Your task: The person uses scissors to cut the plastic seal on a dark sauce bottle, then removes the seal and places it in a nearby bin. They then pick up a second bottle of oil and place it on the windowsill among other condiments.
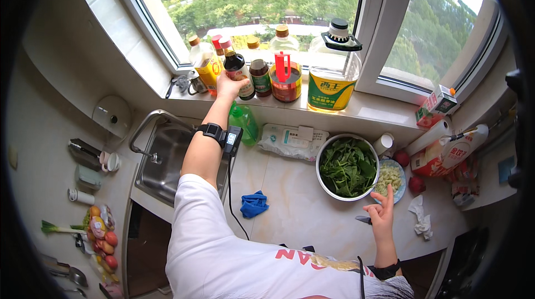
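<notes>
My left hand (230, 86) reaches to the windowsill, its fingers around the lower part of a dark sauce bottle (238, 74) with a pink cap. Beside it stand a yellow-labelled bottle (207, 69) and a brown sauce bottle (261, 77). My right hand (382, 207) is raised over the counter with its fingers apart and nothing in it. Near its fingertips are a metal bowl of leafy greens (347, 167) and a blue-rimmed plate (402, 186) of chopped pale food. A knife (363, 219) lies partly hidden beside that hand.
A sink with a curved faucet (144, 115) is at left. A green bottle (243, 125), a wipes pack (292, 142) and a blue cloth (254, 204) are on the counter. A large oil jug (333, 77) stands on the sill; red onions (416, 185) are at right.
</notes>
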Tool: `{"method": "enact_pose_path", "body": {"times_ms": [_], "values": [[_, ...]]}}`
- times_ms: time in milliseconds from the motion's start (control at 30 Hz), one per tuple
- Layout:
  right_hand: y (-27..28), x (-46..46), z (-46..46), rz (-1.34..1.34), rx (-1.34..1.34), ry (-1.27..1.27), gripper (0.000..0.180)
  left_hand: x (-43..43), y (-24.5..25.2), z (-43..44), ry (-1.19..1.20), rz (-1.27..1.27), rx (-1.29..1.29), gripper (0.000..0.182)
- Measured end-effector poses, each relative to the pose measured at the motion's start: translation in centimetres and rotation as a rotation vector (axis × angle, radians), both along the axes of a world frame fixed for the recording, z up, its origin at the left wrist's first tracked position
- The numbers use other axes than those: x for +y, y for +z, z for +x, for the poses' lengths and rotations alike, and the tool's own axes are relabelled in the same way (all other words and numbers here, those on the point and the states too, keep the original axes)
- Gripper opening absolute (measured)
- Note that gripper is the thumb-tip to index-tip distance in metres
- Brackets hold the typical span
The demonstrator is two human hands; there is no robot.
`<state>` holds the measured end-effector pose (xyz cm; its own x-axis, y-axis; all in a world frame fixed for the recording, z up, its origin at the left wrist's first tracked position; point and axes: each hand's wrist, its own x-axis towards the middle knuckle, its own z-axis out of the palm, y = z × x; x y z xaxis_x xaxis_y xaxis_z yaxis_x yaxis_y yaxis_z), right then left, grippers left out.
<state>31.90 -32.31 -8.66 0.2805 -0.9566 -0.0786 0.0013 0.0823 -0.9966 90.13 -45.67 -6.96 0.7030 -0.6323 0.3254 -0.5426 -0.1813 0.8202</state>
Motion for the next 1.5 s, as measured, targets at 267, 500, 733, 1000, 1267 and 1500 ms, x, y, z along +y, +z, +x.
{"method": "enact_pose_path", "body": {"times_ms": [267, 500, 733, 1000, 1267, 1500], "values": [[-0.9, 0.1, 0.2, 0.032, -0.007, 0.017, 0.079, -1.2, -1.7, 0.8, 0.032, 0.13, -0.04, 0.069], [-0.6, 0.1, 0.8, 0.05, 0.001, 0.022, 0.078, -1.7, -3.2, 0.6, 0.235, 0.189, -0.166, 0.064], [-1.0, -0.1, 1.4, 0.047, 0.033, 0.004, 0.079, -0.5, -2.1, 1.8, 0.063, 0.425, 0.137, 0.099], [-2.3, -0.2, 1.4, 0.124, -0.026, -0.001, 0.079, 2.1, -1.2, 7.6, 0.475, 0.11, -0.084, 0.096], [-2.1, -0.3, 2.8, 0.179, 0.006, 0.014, 0.079, 0.7, -1.5, 10.6, 0.416, 0.157, -0.145, 0.074], [-2.3, -0.1, 3.2, 0.188, -0.003, 0.023, 0.079, 1.0, -0.5, 10.1, 0.473, 0.224, -0.132, 0.069]]}}
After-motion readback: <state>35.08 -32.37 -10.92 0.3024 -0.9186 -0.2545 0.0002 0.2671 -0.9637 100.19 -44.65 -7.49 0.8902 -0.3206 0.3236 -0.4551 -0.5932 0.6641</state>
